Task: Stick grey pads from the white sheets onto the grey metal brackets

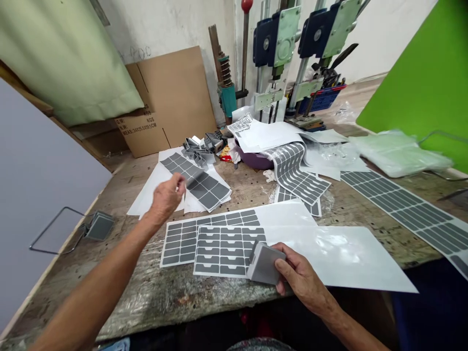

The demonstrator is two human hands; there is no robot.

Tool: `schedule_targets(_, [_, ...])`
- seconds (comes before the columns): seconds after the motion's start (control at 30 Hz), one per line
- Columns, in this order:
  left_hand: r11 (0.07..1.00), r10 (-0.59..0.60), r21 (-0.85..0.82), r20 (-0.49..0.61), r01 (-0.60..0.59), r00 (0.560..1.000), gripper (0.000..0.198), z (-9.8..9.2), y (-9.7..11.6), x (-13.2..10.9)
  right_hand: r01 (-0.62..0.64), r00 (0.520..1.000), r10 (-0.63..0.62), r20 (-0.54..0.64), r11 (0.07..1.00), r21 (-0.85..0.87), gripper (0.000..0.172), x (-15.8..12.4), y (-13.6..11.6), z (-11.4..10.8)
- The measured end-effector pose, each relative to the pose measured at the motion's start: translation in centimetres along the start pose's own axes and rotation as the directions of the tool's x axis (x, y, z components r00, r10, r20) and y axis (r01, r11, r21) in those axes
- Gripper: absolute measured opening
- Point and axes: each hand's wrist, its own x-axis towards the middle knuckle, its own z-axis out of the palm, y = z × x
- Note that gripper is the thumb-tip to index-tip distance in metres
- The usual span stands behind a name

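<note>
One gray box (269,264), held tilted above the near edge of the desk (146,292); right hand (300,273), grip clamped on the box's right side, thumb across its face. Behind it, one notched-label sheet (225,249), its right end partly covered by the box; whether the two touch cannot be told. Beneath that, one plain-label sheet (180,241), reaching out to the left. To the right, one white sheet (351,256), glossy.

One left hand (167,197), blurred, at the near side of a pile of gray label sheets (208,191); whether its grip is apart or together cannot be told.

Farther back: several gray brackets (201,155), heaped; one purple bowl (252,160), papers on top; one curved label sheet (292,168), hanging from the papers. At right, one long label sheet (398,202).

Against the wall: one flattened carton (177,97), leaning; two bench presses (276,44); one blue basket (323,100).
</note>
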Motion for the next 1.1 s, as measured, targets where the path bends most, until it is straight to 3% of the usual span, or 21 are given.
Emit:
schedule_targets(0.07, [0.998, -0.052, 0.035, -0.153, 0.058, 0.987, 0.024, -3.5, -1.3, -0.9, 0.009, 1.000, -0.009, -0.002, 1.000, -0.020, 0.054, 0.1, 0.1, 0.0])
schedule_targets(0.13, [0.998, 0.003, 0.061, -0.294, 0.016, 0.956, 0.022, -6.9, -2.7, -3.2, 0.021, 1.000, -0.021, -0.005, 0.999, -0.039, 0.051, 0.0, 0.4, -0.1])
schedule_targets(0.2, [0.993, 0.091, 0.097, -0.341, -0.061, 0.936, 0.023, -9.6, -4.3, -7.1, 0.032, 0.999, -0.032, -0.011, 0.998, -0.048, 0.049, 0.0, 0.9, -0.3])
schedule_targets(0.27, [0.986, 0.140, 0.133, -0.297, -0.105, 0.944, 0.024, -10.6, -5.9, -12.3, 0.052, 0.998, -0.053, -0.031, 0.998, -0.027, 0.049, -0.1, 1.4, -0.4])
schedule_targets(0.33, [0.993, 0.088, 0.095, -0.254, -0.066, 0.963, 0.025, -9.8, -7.5, -18.2, 0.076, 0.996, -0.075, -0.052, 0.997, 0.017, 0.051, -0.2, 1.9, -0.6])
schedule_targets(0.43, [0.992, 0.064, -0.099, -0.142, -0.078, 0.988, 0.027, -6.0, -9.1, -26.2, 0.105, 0.992, -0.102, -0.077, 0.994, 0.028, 0.051, -0.3, 1.9, -0.5])
schedule_targets(0.53, [0.975, 0.010, -0.221, -0.018, -0.014, 1.000, 0.027, -2.5, -9.1, -30.9, 0.117, 0.986, -0.126, -0.111, 0.990, -0.080, 0.050, -0.7, 0.5, 0.2])
schedule_targets(0.6, [0.970, -0.009, -0.243, 0.024, 0.014, 1.000, 0.023, -1.7, -8.5, -32.1, 0.094, 0.987, -0.114, -0.112, 0.981, -0.171, 0.049, -1.3, -1.2, 1.1])
schedule_targets(0.7, [0.966, -0.042, -0.254, 0.005, 0.042, 0.999, 0.012, -2.4, -6.9, -32.1, 0.106, 0.991, -0.125, -0.047, 0.949, -0.298, 0.046, -2.0, -3.7, 3.4])
schedule_targets(0.8, [0.907, -0.210, -0.383, -0.051, 0.175, 0.976, 0.016, -3.4, -4.0, -31.0, 0.153, 0.988, -0.149, 0.039, 0.919, -0.363, 0.038, -2.1, -5.1, 6.4])
schedule_targets(0.9, [0.659, -0.342, -0.648, 0.193, 0.381, 0.920, 0.029, -3.3, -0.1, -29.2, 0.132, 0.986, -0.090, 0.143, 0.940, -0.314, 0.033, -1.8, -5.7, 9.4])
schedule_targets(0.97, [0.437, -0.305, -0.772, 0.356, 0.462, 0.883, 0.037, -3.0, 2.2, -27.7, 0.083, 0.978, -0.027, 0.208, 0.961, -0.265, 0.033, -1.7, -5.9, 10.8])
schedule_targets(1.03, [0.253, -0.241, -0.842, 0.423, 0.477, 0.874, 0.043, -2.7, 3.9, -26.4, 0.033, 0.966, 0.023, 0.259, 0.977, -0.211, 0.035, -1.7, -6.0, 11.7])
schedule_targets(1.1, [0.162, -0.198, -0.866, 0.442, 0.474, 0.875, 0.045, -2.7, 4.8, -25.5, -0.003, 0.957, 0.055, 0.286, 0.984, -0.177, 0.037, -1.8, -6.0, 12.0])
